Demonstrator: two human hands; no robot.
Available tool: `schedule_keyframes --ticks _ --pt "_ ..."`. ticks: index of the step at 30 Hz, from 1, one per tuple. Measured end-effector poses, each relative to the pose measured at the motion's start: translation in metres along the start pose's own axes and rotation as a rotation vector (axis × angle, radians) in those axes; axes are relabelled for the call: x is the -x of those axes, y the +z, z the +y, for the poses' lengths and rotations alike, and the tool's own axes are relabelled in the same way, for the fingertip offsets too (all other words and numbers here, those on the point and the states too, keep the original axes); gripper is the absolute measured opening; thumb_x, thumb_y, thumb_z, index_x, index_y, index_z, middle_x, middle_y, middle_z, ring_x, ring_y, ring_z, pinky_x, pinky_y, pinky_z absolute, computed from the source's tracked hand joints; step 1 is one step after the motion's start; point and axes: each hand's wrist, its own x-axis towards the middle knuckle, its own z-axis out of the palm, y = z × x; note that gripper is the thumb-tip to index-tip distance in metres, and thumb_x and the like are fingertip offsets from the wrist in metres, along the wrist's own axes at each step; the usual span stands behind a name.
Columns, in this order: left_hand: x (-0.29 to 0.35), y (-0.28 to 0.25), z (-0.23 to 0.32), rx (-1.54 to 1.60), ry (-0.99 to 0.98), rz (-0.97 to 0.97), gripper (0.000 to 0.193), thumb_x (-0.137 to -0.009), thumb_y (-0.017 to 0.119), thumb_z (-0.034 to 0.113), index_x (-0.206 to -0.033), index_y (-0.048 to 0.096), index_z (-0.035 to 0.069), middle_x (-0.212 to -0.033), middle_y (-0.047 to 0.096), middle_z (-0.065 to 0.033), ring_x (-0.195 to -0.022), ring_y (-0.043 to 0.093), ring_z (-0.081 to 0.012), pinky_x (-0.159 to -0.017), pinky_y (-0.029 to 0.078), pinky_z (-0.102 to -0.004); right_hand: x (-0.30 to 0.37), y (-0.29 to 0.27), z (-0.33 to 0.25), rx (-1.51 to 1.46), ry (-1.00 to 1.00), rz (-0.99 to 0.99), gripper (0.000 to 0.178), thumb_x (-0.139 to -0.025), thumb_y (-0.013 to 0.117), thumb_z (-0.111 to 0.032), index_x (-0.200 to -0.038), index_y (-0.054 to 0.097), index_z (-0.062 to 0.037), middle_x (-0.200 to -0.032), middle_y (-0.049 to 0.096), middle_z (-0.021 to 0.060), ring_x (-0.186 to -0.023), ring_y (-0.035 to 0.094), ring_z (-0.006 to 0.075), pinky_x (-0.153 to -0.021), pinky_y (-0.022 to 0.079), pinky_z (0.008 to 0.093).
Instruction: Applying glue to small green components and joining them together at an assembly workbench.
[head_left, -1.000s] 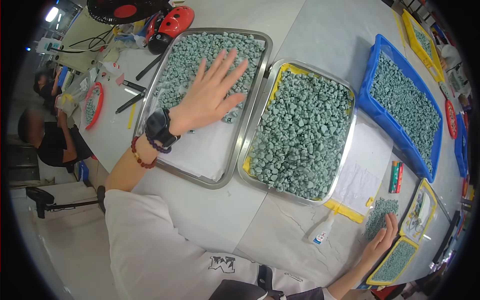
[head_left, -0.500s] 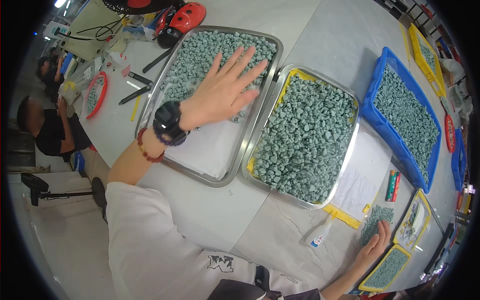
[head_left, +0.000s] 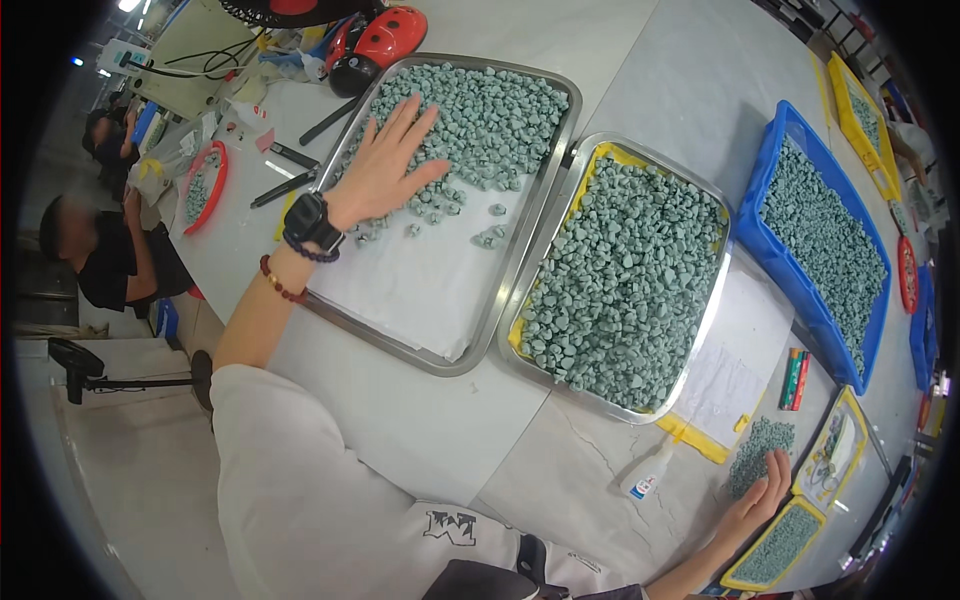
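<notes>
My left hand (head_left: 388,165), with a watch and bead bracelets on its wrist, rests fingers spread on the left part of grey-green stone pieces (head_left: 490,110) in a metal tray (head_left: 440,362). The pieces fill the far part of this tray; a few lie loose on the white lining (head_left: 425,290) nearer me. At the lower right, my right hand (head_left: 758,498) lies with extended fingers beside a small heap of finer green stones (head_left: 765,447) on the table. Nothing shows in its grip. Between the hands stands a second metal tray (head_left: 580,398), yellow-lined and full of similar stones.
A blue bin (head_left: 740,225) of stones stands at the right. Nearby are a glue bottle (head_left: 648,474), two markers (head_left: 796,380), and small yellow trays (head_left: 773,545). Black tweezers (head_left: 285,188), a red basket (head_left: 212,215) and a ladybug-shaped object (head_left: 390,38) lie far left. People sit beyond.
My left hand has moved left across the tray, uncovering stones in its middle and right. My right hand stays by the small heap. The whole view has shifted slightly.
</notes>
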Motion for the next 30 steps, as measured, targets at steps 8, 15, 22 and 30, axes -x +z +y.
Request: schedule_keyframes --ticks 8,15,22,30 --pt "0.045 -0.018 0.069 -0.157 0.073 -0.027 0.071 -0.089 0.052 0.036 -0.146 0.021 0.009 -0.151 0.014 -0.0180 -0.140 0.014 -0.0347 -0.110 0.008 -0.0542 0.000 -0.002 -0.004 0.001 0.031 0.003 0.037 -0.098 0.036 -0.023 -0.114 0.056 0.0044 -0.123 0.053 0.0172 -0.118 0.048 0.0322 -0.101 0.034 0.0401" --pt "0.010 0.000 0.006 -0.115 0.010 0.026 0.074 -0.086 0.055 0.037 -0.146 0.021 0.010 -0.152 0.013 -0.0180 -0.140 0.013 -0.0358 -0.109 0.008 -0.0551 -0.002 -0.001 -0.002 0.012 0.009 0.001 0.038 -0.098 0.036 -0.023 -0.114 0.056 0.0047 -0.123 0.054 0.0173 -0.118 0.048 0.0327 -0.100 0.035 0.0403" --pt "0.004 -0.004 0.055 -0.029 0.126 0.078 0.072 -0.087 0.054 0.040 -0.146 0.023 0.011 -0.152 0.015 -0.0177 -0.140 0.013 -0.0358 -0.109 0.009 -0.0571 -0.001 -0.005 -0.004 -0.003 0.024 0.013 0.038 -0.099 0.036 -0.024 -0.113 0.057 0.0044 -0.123 0.054 0.0171 -0.117 0.049 0.0327 -0.100 0.035 0.0399" --pt "-0.026 0.012 0.063 -0.152 0.223 0.078 0.069 -0.090 0.051 0.041 -0.145 0.024 0.010 -0.151 0.017 -0.0186 -0.139 0.016 -0.0355 -0.108 0.012 -0.0584 0.000 -0.007 -0.003 -0.012 0.017 0.023 0.038 -0.098 0.036 -0.025 -0.112 0.057 0.0041 -0.121 0.055 0.0176 -0.115 0.050 0.0323 -0.099 0.036 0.0391"
